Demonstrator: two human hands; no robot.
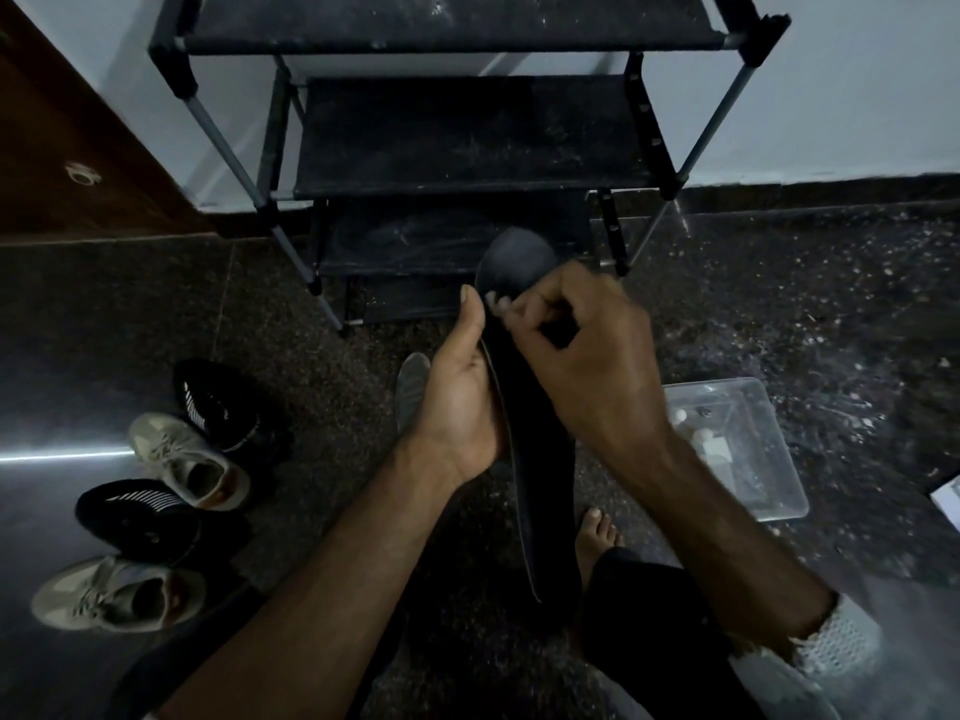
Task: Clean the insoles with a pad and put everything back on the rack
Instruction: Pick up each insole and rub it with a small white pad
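- While the left hand (462, 402) grips a dark insole (540, 459) at centre frame, the right hand (582, 356) curls its fingers over it; any pad is hidden.
- Behind stands the black rack (467, 132).
- Four shoes (187, 459) lie lower left; a clear box (753, 459) sits right.

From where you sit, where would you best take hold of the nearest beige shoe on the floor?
Probably at the heel collar of the nearest beige shoe, fingers coming from above. It stands upright with its opening facing up, so the rim is exposed. The black shoe sits close beyond it, crowding that far side.
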